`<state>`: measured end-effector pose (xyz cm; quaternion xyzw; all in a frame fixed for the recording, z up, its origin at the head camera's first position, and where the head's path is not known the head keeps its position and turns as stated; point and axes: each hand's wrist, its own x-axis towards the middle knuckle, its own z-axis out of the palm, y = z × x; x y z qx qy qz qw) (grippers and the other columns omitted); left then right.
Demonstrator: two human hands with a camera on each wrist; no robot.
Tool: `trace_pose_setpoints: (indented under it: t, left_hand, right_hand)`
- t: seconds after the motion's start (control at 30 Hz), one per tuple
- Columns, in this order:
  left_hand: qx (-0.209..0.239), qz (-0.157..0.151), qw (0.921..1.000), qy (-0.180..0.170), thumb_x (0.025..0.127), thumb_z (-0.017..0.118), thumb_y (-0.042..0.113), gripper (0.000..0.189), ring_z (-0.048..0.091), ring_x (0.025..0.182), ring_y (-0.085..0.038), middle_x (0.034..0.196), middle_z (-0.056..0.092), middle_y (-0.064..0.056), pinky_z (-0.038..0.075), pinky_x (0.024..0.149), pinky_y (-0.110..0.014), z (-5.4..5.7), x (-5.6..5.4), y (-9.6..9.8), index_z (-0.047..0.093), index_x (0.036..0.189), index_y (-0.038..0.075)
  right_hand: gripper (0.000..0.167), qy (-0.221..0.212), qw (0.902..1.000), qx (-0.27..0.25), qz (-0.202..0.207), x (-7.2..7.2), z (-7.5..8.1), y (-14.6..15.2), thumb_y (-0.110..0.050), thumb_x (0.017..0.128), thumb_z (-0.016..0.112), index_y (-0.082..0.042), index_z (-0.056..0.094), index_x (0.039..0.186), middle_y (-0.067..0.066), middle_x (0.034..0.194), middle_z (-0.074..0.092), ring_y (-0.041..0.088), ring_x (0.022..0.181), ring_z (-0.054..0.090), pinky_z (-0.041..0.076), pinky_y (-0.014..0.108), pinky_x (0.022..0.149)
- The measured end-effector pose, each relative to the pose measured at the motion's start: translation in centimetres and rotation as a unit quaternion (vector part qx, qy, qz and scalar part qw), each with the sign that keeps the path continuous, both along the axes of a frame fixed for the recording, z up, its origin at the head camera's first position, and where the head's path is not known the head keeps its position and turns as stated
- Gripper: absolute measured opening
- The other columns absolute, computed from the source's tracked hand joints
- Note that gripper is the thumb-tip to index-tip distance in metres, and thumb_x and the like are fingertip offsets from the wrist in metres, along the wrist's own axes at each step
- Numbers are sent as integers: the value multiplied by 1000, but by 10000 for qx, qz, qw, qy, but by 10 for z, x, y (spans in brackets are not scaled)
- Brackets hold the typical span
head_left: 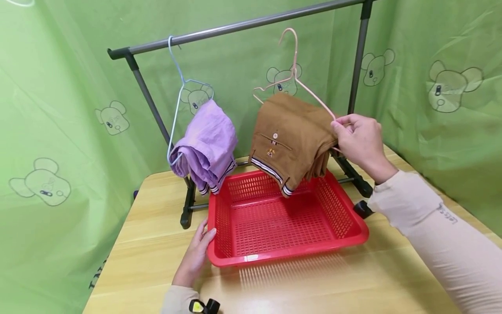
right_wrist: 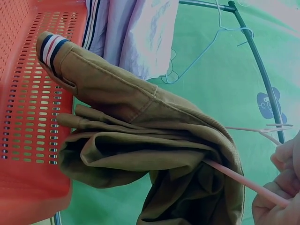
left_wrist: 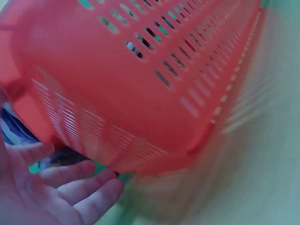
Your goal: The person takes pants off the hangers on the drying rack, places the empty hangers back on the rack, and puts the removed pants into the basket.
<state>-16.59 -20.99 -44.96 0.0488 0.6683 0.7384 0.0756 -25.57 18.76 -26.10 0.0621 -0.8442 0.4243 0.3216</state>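
Observation:
My right hand pinches the lower right corner of a pink hanger between thumb and fingers. Folded brown trousers drape over the hanger's bottom bar, their striped waistband hanging above the red basket. In the head view the hanger's hook appears below the rack's rail, apart from it. My left hand is at the left side of the red plastic basket, its thumb by the rim. The left wrist view shows that hand's fingers spread and fairly straight beside the basket; contact there is unclear.
A grey rack stands on the wooden table. From its rail hangs a blue hanger bearing folded purple trousers, left of the brown pair. Green patterned cloth surrounds the table at the back and sides.

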Motion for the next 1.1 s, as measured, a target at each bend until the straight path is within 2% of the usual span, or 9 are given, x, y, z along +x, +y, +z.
trace_pose_setpoints:
  t: [0.1,0.23,0.3,0.43,0.57,0.83,1.0,1.1]
  left_hand:
    - [-359,292,9987,214,101,52,15,62,59,112,-37,137,42,-34,51,88,-37,11,0,-2,19,152,7]
    - [-854,514,9932,600,97,58,9,66,45,127,-44,144,34,-35,43,99,-43,27,0,-3,21,151,3]
    - [-1083,629,9888,812,96,59,8,64,41,130,-45,144,35,-34,39,102,-45,35,-1,-3,24,149,2]
    - [-1354,829,9807,1143,95,61,8,59,41,131,-41,142,41,-30,36,104,-45,52,-2,-2,32,145,0]
    - [-1340,796,9794,1287,94,61,7,56,43,130,-39,141,44,-28,38,104,-42,65,-4,2,35,142,-4]
    - [-1353,835,9791,1269,95,60,5,51,43,130,-39,140,45,-28,37,105,-44,83,-5,9,39,140,-4]
    - [-1058,677,9848,1204,96,58,5,47,45,128,-39,138,48,-27,40,103,-38,97,-10,18,41,138,-6]
    - [-734,539,9909,988,96,56,3,46,45,128,-38,138,48,-26,42,102,-37,104,-14,24,40,139,-7]
  right_hand:
    - [24,4,10000,-4,24,0,0,0,-20,94,63,2,71,100,-2,57,57,6,42,47,37,22,44]
    - [24,48,10000,23,25,1,1,0,-21,93,64,1,71,99,-3,56,57,6,42,47,37,22,46]
    - [24,78,10000,28,28,1,1,0,-21,93,64,1,71,99,-3,56,57,6,42,47,37,22,47]
    - [23,125,9999,39,31,2,1,-1,-20,93,64,1,71,98,-3,55,56,6,41,46,36,22,49]
    - [23,151,9999,31,31,2,1,-1,-19,93,64,2,71,98,-3,54,56,6,41,46,36,23,50]
    - [24,111,9999,36,112,2,2,-2,-20,93,63,2,71,99,-1,56,56,7,43,46,36,24,49]
    - [24,203,9998,79,36,2,3,-2,-20,93,64,2,72,98,-2,54,54,6,43,44,34,24,51]
    - [24,229,9997,70,45,2,3,-2,-19,92,64,2,72,98,-3,53,54,5,42,43,34,25,51]
